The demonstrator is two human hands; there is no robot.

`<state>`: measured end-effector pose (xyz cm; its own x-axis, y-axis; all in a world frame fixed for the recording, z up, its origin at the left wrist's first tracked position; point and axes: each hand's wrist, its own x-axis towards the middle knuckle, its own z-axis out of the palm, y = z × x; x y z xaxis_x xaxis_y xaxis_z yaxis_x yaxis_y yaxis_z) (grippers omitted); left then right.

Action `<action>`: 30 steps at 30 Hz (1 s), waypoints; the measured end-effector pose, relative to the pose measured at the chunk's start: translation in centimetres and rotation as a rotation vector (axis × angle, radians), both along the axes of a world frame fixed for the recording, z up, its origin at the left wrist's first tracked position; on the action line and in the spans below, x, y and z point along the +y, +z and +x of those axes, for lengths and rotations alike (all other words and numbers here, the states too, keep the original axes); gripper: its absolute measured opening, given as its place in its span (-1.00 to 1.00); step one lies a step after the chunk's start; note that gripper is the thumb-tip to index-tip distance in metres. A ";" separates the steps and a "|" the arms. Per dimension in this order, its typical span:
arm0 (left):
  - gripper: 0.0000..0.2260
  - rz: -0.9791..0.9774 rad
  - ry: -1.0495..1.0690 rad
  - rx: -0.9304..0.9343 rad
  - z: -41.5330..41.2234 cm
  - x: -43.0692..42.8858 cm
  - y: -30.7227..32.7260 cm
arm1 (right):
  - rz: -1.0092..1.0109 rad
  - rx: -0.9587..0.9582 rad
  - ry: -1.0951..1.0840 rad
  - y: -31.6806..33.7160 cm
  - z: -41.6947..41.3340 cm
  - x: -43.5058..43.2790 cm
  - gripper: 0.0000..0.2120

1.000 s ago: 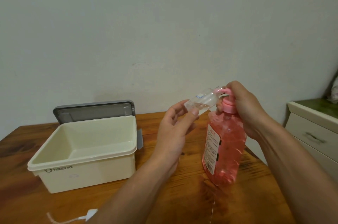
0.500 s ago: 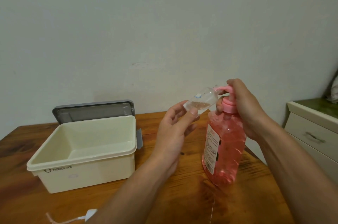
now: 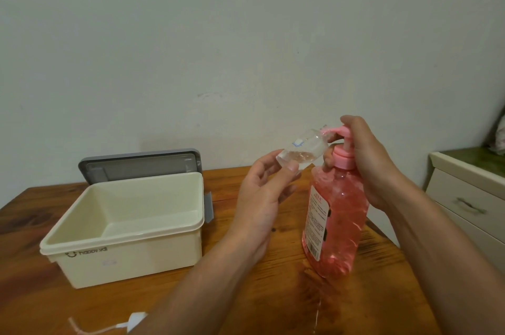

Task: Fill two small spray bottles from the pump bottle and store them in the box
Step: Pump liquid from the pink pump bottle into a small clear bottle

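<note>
Her left hand [image 3: 262,198] pinches a small clear plastic spray bottle [image 3: 302,150] tilted against the spout; right hand [image 3: 374,159] grasps the pink pump bottle [image 3: 334,214] head.

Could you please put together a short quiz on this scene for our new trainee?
1. True or false: the grey lid is closed on the cream box.
2. Which hand holds the small clear spray bottle? A) left hand B) right hand C) neither
3. Fill in: the right hand grips the ____ of the pink pump bottle.
Key: 1 false, the lid stands behind the box; 2 A; 3 pump head.
</note>
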<state>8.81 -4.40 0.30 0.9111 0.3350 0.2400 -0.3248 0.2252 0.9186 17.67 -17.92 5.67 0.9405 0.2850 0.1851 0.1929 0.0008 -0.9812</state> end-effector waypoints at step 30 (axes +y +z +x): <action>-0.67 -0.071 -0.016 0.006 -0.1 0.1 0.3 | 0.001 -0.017 -0.018 0.2 -0.3 0.0 -0.72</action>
